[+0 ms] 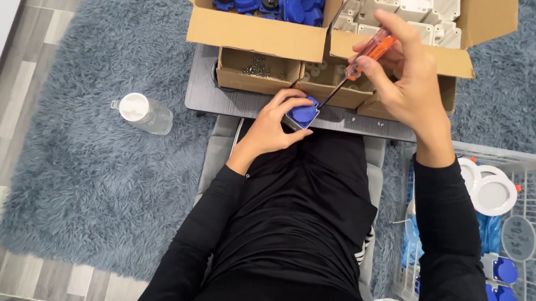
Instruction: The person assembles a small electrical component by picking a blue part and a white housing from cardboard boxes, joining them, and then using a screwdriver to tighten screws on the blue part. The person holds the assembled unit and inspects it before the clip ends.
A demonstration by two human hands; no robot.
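The left hand has its fingers wrapped around a small blue and grey socket, holding it just above the lap at the near edge of the dark grey counter. The right hand is raised higher, its fingers clenched on the orange handle of a screwdriver, whose thin shaft slants down and left so that the tip meets the top of the socket. Behind the hands stand two open cardboard boxes, the left box filled with blue parts and the right box filled with white housings. Under them sit smaller cardboard trays, one holding screws. A clear bottle lies on the blue-grey rug to the left. To the right, a white wire basket holds round white lids and more blue sockets.
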